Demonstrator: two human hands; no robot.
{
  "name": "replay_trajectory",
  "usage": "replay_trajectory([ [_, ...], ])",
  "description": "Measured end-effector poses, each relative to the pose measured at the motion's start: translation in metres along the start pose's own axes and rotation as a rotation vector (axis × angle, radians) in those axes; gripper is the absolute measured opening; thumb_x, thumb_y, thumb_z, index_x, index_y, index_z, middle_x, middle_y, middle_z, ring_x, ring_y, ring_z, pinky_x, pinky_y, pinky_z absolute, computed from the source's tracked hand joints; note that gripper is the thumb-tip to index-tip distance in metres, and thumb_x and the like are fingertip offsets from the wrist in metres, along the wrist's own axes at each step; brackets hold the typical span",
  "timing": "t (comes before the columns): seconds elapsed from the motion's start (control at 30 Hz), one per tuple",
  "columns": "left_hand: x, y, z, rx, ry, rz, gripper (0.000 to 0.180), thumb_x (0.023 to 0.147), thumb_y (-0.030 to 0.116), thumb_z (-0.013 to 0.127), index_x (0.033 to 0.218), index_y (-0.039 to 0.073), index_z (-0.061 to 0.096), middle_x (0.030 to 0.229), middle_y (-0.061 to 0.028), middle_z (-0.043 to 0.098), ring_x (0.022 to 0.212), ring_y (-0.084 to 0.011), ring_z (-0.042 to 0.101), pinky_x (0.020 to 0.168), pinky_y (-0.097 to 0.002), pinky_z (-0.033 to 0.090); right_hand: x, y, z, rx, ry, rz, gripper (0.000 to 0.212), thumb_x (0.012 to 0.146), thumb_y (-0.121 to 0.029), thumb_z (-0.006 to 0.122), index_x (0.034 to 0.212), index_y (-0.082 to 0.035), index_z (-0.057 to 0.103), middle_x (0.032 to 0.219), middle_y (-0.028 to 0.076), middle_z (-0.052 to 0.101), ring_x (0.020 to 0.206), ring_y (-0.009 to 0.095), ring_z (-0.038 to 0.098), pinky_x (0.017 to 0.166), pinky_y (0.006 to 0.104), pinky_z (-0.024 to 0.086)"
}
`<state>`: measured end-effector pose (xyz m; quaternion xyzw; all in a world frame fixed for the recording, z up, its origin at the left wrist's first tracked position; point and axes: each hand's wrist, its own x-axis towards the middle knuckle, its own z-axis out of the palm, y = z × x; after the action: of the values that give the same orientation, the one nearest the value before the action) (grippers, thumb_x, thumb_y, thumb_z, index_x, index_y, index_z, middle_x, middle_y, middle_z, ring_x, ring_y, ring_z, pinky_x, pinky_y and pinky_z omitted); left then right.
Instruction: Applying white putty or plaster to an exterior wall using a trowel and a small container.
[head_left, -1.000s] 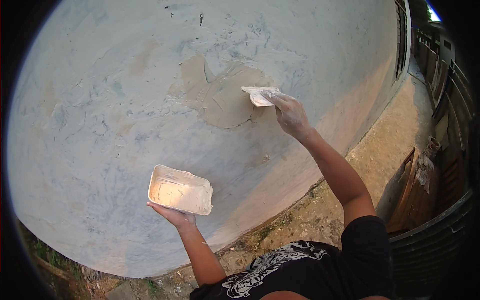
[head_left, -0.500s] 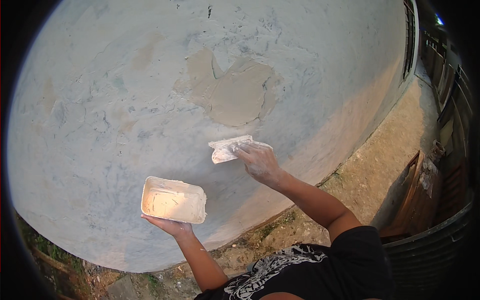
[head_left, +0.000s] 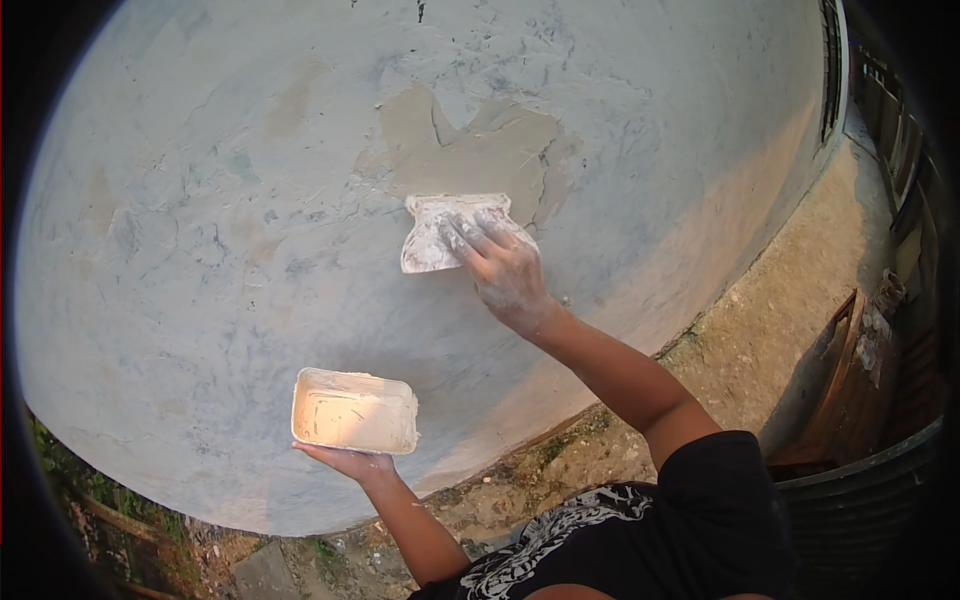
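My right hand (head_left: pixel 508 275) grips a white-smeared putty spreader (head_left: pixel 432 240), its fingers pressed flat over the blade. The spreader lies against the wall (head_left: pixel 230 320), over the lower part of a greyish-beige patch (head_left: pixel 480 155). Down to the left, my left hand (head_left: pixel 350 461) supports a rectangular plastic tub (head_left: pixel 406 445) from below. Cream-coloured putty (head_left: pixel 350 418) coats the inside of the tub. White residue covers my right fingers.
The pale wall curves off to a barred window (head_left: pixel 831 70) at the upper right. A dirt and concrete strip (head_left: pixel 790 270) runs along its base. Wooden boards (head_left: pixel 835 370) lean at the right beside a dark ribbed container (head_left: pixel 860 500). Plants (head_left: pixel 110 490) grow at lower left.
My right hand has moved the spreader up the wall onto the patch, with its broad face now turned to view. The tub in my left hand has shifted slightly down and right.
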<state>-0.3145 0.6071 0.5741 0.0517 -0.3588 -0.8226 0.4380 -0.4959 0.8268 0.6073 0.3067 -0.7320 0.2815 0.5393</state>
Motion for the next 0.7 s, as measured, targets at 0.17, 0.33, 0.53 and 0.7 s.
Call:
replay_trajectory([
  [0.17,0.002,0.001,-0.005,-0.003,0.007,-0.017,0.082,0.095,0.074,0.023,0.147,0.013,0.035,0.147,-0.0141,0.041,0.132,-0.0348,0.046,0.106,-0.0537,0.045,-0.05,-0.023,0.001,0.193,-0.311,-0.006,0.046,0.076,0.003,0.06,0.121,-0.006,0.064,0.106,0.014,0.07,0.104,0.03,0.066,0.082,0.041,0.057],
  [0.33,0.0,0.003,-0.008,-0.005,-0.008,-0.002,0.082,0.095,0.074,0.023,0.147,0.013,0.036,0.147,-0.0138,0.041,0.132,-0.0345,0.046,0.106,-0.0531,0.045,0.003,0.03,-0.024,0.003,0.112,0.354,0.034,0.087,0.002,0.059,0.121,-0.003,0.063,0.101,0.016,0.07,0.085,0.032,0.07,0.069,0.0378,0.058],
  [0.53,0.003,0.002,-0.001,-0.006,0.021,0.025,0.081,0.095,0.073,0.024,0.147,0.012,0.036,0.147,-0.0142,0.04,0.132,-0.0348,0.046,0.106,-0.0531,0.046,-0.015,-0.006,0.03,-0.039,0.04,0.278,0.047,0.079,0.004,0.059,0.126,-0.002,0.061,0.104,0.018,0.067,0.084,0.034,0.068,0.069,0.0404,0.057],
  [0.7,0.017,0.009,-0.011,0.048,-0.018,0.093,0.081,0.095,0.073,0.024,0.147,0.012,0.036,0.147,-0.0151,0.04,0.131,-0.0365,0.047,0.104,-0.0551,0.046,-0.045,-0.058,0.024,0.199,-0.204,0.063,0.048,0.078,0.003,0.061,0.126,-0.003,0.06,0.099,0.015,0.067,0.083,0.032,0.067,0.069,0.0402,0.056],
])
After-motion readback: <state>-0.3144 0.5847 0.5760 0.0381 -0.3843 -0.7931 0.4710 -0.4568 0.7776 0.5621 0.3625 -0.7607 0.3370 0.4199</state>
